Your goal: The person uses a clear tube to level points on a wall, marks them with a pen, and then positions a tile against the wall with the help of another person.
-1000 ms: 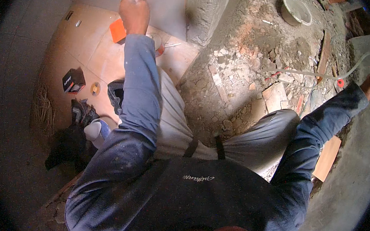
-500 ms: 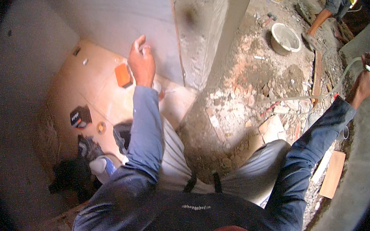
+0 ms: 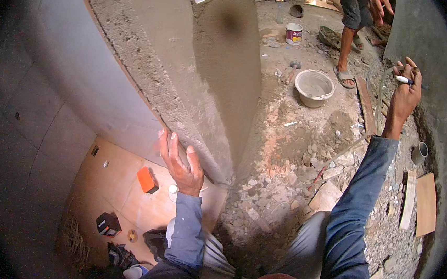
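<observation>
My left hand (image 3: 179, 162) rests flat, fingers spread, against the rough edge of a plastered wall end (image 3: 207, 80), beside the grey tiled wall (image 3: 76, 80). My right hand (image 3: 403, 96) is raised near the grey wall on the right and pinches a small white marker (image 3: 404, 80) between its fingers. Both forearms wear blue sleeves. Below me are my grey trousers, above rubble and dirt.
An orange block (image 3: 147, 179), a small black box (image 3: 107, 224) and a white cup (image 3: 173, 189) lie on the tan tiled floor. A white bucket (image 3: 314, 88), a paint can (image 3: 294, 34) and a hammer (image 3: 294, 67) stand on the rubble. Another person's legs (image 3: 349, 39) are behind. Boards (image 3: 426, 203) lean right.
The view has tilted up, bringing the wall end and the far room into sight. My left hand now lies on the wall edge. My right hand stays raised with the marker.
</observation>
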### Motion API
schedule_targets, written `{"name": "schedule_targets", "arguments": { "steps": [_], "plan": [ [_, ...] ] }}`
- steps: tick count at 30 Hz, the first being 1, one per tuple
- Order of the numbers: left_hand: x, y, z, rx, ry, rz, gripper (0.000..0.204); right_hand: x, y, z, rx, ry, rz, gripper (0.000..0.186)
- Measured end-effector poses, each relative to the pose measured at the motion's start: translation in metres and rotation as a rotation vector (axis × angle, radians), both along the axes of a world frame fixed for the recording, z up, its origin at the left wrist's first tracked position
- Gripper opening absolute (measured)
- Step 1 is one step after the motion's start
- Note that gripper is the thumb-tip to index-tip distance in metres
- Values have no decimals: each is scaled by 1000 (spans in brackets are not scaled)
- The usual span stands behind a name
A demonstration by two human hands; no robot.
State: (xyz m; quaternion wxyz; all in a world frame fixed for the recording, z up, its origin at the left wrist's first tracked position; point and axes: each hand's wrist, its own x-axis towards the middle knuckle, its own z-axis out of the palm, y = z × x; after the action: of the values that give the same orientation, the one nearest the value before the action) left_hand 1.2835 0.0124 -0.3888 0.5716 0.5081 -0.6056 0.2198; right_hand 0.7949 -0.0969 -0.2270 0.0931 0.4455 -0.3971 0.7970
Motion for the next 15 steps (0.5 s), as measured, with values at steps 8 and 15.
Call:
{"name": "schedule_targets", "arguments": {
  "steps": [8,15],
  "plan": [
    [-1,-22,0,-47,-120,28,64,4,-20,-18,-19,48,-225,21],
    [1,-30,53,-181,-69,110,75,23,-55,-32,-62,-66,-100,22]
  ]
}}
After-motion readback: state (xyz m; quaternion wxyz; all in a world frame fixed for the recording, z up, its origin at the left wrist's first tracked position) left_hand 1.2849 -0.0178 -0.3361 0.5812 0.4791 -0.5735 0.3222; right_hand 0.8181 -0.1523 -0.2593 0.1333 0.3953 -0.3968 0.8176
